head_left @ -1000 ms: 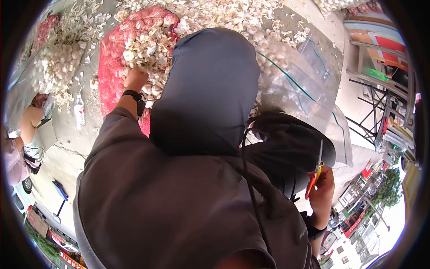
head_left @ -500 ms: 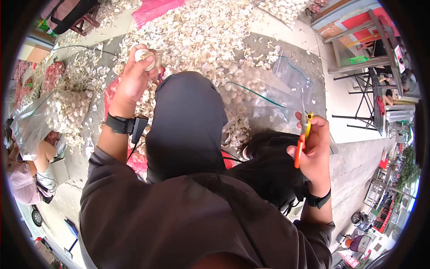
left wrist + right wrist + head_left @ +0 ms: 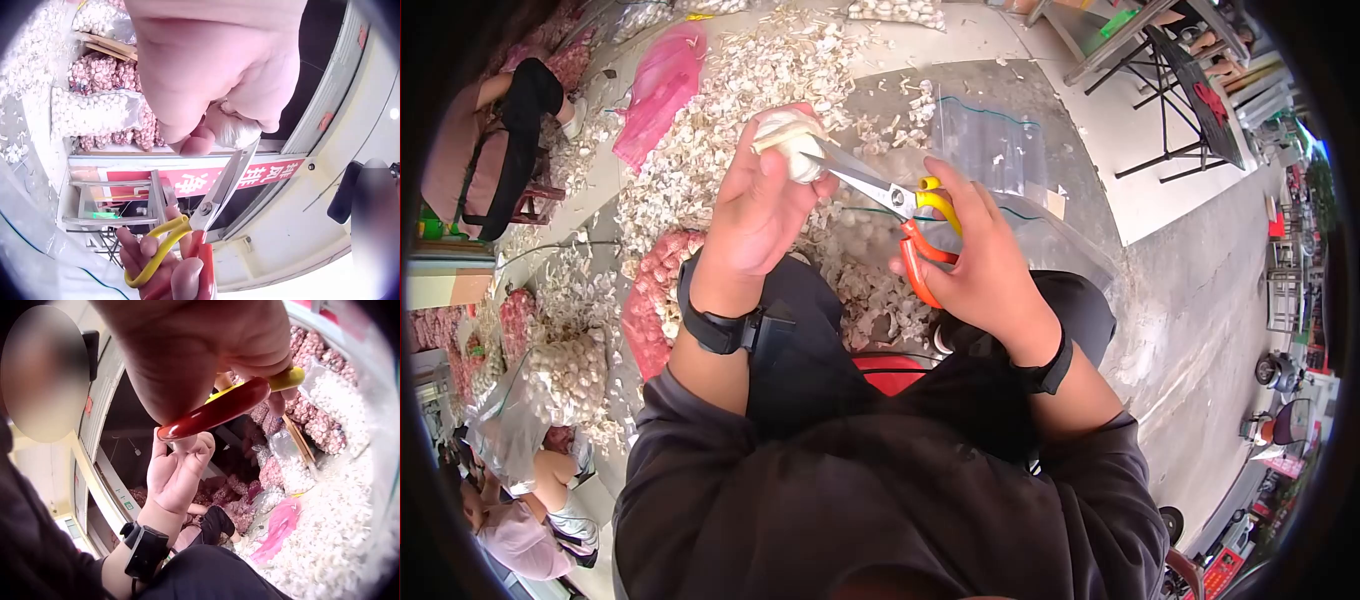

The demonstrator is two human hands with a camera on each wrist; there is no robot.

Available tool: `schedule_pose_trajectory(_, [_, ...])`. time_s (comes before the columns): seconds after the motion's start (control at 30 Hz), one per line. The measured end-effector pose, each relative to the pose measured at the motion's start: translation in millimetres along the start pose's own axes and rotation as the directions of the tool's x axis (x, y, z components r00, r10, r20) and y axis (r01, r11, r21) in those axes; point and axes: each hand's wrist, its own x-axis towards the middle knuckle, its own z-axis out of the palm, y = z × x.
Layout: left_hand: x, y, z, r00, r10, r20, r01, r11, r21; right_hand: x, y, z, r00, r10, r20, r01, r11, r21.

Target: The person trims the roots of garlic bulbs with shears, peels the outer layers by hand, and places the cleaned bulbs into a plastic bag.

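In the head view my left hand [image 3: 752,222] holds up a white garlic bulb [image 3: 798,152] between thumb and fingers, its pale stem lying across the top. My right hand [image 3: 992,280] grips scissors [image 3: 898,198] by their red and yellow handles, fingers through the loops. The blades are slightly parted and their tips overlap the bulb beside the stem. From the left wrist, the bulb [image 3: 232,130] shows under the fingers with the blades [image 3: 230,175] reaching up to it. In the right wrist view the red handle [image 3: 219,412] crosses in front of the left hand [image 3: 175,478] and hides the bulb.
Garlic skins and trimmings [image 3: 730,110] cover the floor ahead. A red net sack of garlic [image 3: 655,310] stands by my left knee, and a clear plastic bag [image 3: 990,150] lies ahead right. Other people [image 3: 490,150] sit at the left; a black-legged table [image 3: 1185,95] stands far right.
My left hand has lifted a garlic bulb from the red sack and brought it to the middle. My right hand has moved the scissors inward to the bulb. The head view has shifted.
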Motion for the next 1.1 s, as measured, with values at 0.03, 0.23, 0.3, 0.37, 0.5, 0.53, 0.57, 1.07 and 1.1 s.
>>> schedule_pose_trajectory(0.03, [1,-3,-1,1.000,-0.007,-0.019,0.007,1.000,0.006,0,5,0,1.000,-0.013,0.000,0.013,1.000,-0.006])
schedule_pose_trajectory(0.23, [6,-10,-5,0.997,-0.012,-0.077,0.015,0.999,0.047,0,21,10,0.999,-0.044,-0.024,0.044,0.999,0.025])
schedule_pose_trajectory(0.3, [7,-13,-11,0.999,-0.029,-0.031,0.029,1.000,0.004,1,20,11,1.000,-0.014,-0.019,0.015,0.998,0.054])
schedule_pose_trajectory(0.37, [8,-15,-14,0.999,-0.042,-0.004,0.042,0.999,0.002,3,18,13,0.999,0.043,-0.010,-0.041,0.993,0.115])
schedule_pose_trajectory(0.5, [6,-17,-15,0.997,-0.070,0.007,0.070,0.997,0.021,6,26,13,1.000,-0.028,-0.003,0.028,0.999,0.043])
schedule_pose_trajectory(0.53, [7,-17,-15,0.997,-0.074,0.009,0.074,0.997,0.012,7,26,12,0.999,-0.032,0.000,0.032,0.999,0.030])
schedule_pose_trajectory(0.57, [6,-17,-15,0.996,-0.088,-0.008,0.088,0.996,-0.003,9,25,10,0.999,-0.038,0.003,0.038,0.999,0.016])
schedule_pose_trajectory(1.07, [3,-15,-4,0.976,-0.145,-0.162,0.178,0.961,0.213,5,23,-5,0.995,0.015,0.097,-0.010,0.999,-0.053])
schedule_pose_trajectory(1.1, [3,-16,-5,0.980,-0.127,-0.153,0.161,0.958,0.236,4,24,-4,0.994,0.029,0.103,-0.025,0.999,-0.040])
